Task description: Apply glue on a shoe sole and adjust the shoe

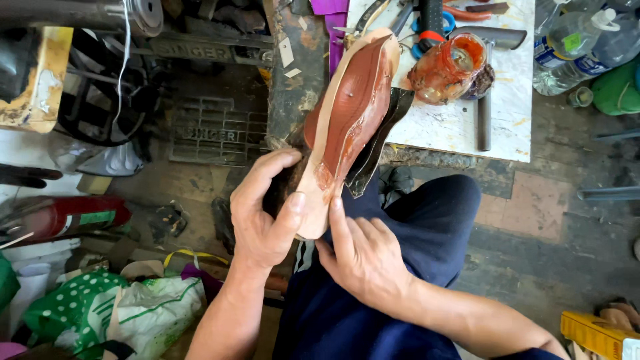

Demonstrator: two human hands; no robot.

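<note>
At frame centre, the left hand (263,217) grips the upturned shoe (347,120), hiding its heel; the right hand (363,257) presses open fingers against its sole. White stained counter (460,130) upper right, cluttered floor (533,220) below.

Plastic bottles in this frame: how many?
2, both lying at the top right past the white worktop: a clear bottle and a bluish bottle beside it. Others may be hidden.
</note>
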